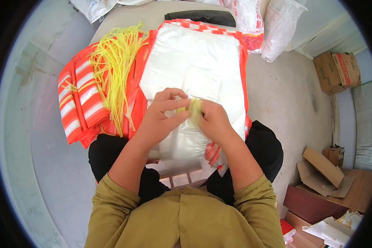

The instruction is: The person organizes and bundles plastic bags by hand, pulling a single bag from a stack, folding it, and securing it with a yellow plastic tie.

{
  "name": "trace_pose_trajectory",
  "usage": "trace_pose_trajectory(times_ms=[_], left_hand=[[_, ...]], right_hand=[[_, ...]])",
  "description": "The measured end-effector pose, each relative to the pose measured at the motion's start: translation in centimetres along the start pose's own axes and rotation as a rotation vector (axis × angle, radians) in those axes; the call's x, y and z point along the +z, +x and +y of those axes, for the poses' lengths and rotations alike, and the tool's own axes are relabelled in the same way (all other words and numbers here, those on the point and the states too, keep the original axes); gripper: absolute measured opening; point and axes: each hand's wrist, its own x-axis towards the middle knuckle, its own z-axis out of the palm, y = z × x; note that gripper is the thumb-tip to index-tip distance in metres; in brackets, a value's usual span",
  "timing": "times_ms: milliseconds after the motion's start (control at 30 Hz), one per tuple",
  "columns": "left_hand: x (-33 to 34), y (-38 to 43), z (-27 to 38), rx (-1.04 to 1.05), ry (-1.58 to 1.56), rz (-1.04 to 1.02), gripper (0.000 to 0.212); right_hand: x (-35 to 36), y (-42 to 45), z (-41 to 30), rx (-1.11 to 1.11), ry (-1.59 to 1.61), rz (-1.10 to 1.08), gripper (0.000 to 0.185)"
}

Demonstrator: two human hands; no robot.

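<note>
My left hand (162,114) and my right hand (214,119) meet over a stack of clear and white plastic bags (201,52). Between their fingertips is a short length of yellow plastic twine (195,107), blurred by motion. Below the fingers lies a folded clear plastic bundle (189,139). A loose bunch of yellow strips (117,68) rests left of the stack on red plastic. Beside it are rolled red-and-white striped bags (88,90) tied with yellow strips.
A rolled black plastic bag (201,17) lies at the table's (127,15) far side. Filled white sacks (280,29) stand at the back right. Cardboard boxes (330,74) sit on the right, with opened cardboard (322,173) on a wooden surface at lower right.
</note>
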Motion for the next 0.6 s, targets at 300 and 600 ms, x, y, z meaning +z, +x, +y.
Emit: trace_pose_trajectory(times_ms=[300, 600], left_hand=[[1.3, 0.3, -0.4, -0.04, 0.446, -0.065, 0.03], [1.6, 0.0, -1.9, -0.261, 0.25, 0.083, 0.013]], right_hand=[[0.3, 0.1, 1.3, 0.088, 0.19, 0.021, 0.019], [-0.3, 0.1, 0.7, 0.162, 0.312, -0.011, 0.015]])
